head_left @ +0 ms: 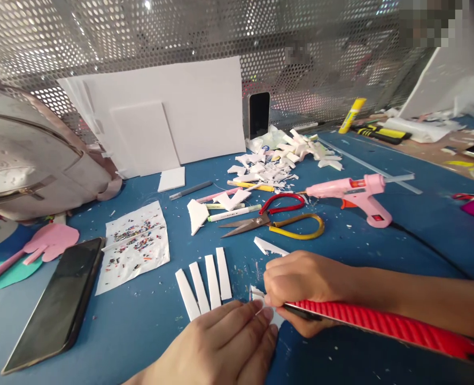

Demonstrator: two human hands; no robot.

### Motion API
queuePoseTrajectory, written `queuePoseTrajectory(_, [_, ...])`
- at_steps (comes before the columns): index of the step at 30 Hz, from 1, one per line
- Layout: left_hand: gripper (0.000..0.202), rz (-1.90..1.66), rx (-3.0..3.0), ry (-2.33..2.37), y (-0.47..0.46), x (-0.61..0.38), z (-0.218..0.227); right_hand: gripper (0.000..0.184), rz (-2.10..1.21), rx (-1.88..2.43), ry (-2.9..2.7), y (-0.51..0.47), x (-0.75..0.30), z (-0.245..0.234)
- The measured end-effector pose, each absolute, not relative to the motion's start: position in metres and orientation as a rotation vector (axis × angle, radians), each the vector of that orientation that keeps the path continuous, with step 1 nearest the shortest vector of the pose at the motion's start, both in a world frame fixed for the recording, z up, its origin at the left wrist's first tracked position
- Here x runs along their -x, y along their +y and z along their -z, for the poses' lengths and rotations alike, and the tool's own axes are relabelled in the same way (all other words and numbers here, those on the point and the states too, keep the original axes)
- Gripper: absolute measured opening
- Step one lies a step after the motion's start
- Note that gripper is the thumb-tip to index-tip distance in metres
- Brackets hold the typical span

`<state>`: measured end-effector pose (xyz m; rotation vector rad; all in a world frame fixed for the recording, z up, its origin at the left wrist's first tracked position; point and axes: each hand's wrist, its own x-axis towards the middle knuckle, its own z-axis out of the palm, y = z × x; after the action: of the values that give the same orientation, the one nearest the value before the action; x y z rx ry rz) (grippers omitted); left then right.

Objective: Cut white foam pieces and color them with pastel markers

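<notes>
My left hand point(224, 342) lies flat at the bottom middle, fingers stretched out and pressing down on a piece of white foam board point(277, 319), mostly hidden under both hands. My right hand point(296, 283) is closed round the front end of a red utility knife point(365, 320) with a ribbed handle, whose body runs off toward the lower right. Its blade is hidden by the fingers. Several narrow white foam strips point(212, 278) lie side by side just beyond my left hand. An offcut point(269, 247) sits beyond my right hand.
Scissors point(269, 220) with red and yellow handles and a pink glue gun point(352, 192) lie farther back, its cord trailing right. White scraps point(277, 163) are heaped behind. At left are a phone point(56, 310), a littered sheet point(134, 246) and a bag point(32, 155). White boards point(208, 112) lean against perforated metal.
</notes>
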<state>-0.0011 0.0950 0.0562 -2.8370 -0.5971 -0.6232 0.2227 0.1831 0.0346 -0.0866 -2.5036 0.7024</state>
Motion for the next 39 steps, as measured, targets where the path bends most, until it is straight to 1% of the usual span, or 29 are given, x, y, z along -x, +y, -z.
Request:
queuePoseTrajectory(5, [0.031,0.593,2.853,-0.590,0.096,0.002,-0.062,0.023,-0.702,0.127,-2.483,0.181,-0.226,-0.039])
queuePoseTrajectory(8, [0.032,0.583,2.851,-0.583,0.097,0.000,-0.060,0.021,-0.736,0.173,-2.489,0.180,-0.229,-0.042])
queuePoseTrajectory(13, [0.034,0.731,2.791,-0.592,0.097,-0.002,-0.059,0.019,-0.783,0.193,-2.483,0.179,-0.227,-0.046])
queuePoseTrajectory(17, [0.032,0.598,2.851,-0.576,0.097,0.000,-0.062,0.022,-0.740,0.172,-2.494,0.178,-0.226,-0.048])
queuePoseTrajectory(28, [0.026,0.577,2.840,-0.580,0.094,0.004,-0.056,0.026,-0.728,0.225,-2.584,0.176,-0.231,-0.054])
queuePoseTrajectory(39, [0.028,0.624,2.821,-0.609,0.095,0.001,-0.056,0.027,-0.702,0.177,-2.662,0.179,-0.237,-0.057])
